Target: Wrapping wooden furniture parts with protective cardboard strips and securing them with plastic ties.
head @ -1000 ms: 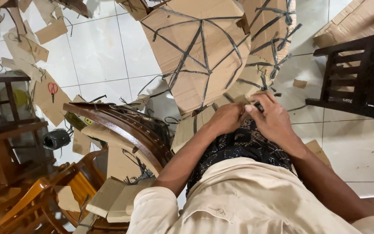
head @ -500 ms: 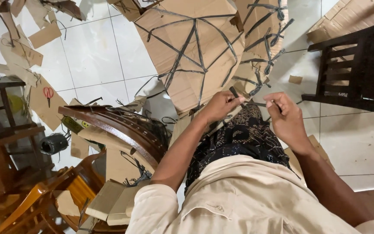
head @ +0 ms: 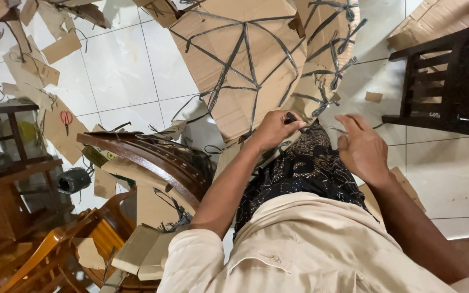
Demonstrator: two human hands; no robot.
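Since half a second ago, both hands have drawn apart: the right hand [head: 362, 149] has let go and hangs spread, fingers loose, right of centre, while the left hand [head: 275, 129] stays pinched on a small dark tool [head: 290, 117] at centre frame. A thin strand [head: 329, 128] seems to run between them, over the patterned cloth [head: 305, 165] on the lap. Just above lies the strapped cardboard [head: 240, 65] on the tiled floor [head: 120, 76]. Judging by this, binding or cutting the strapping is underway; next the right hand would need to retake the strand.
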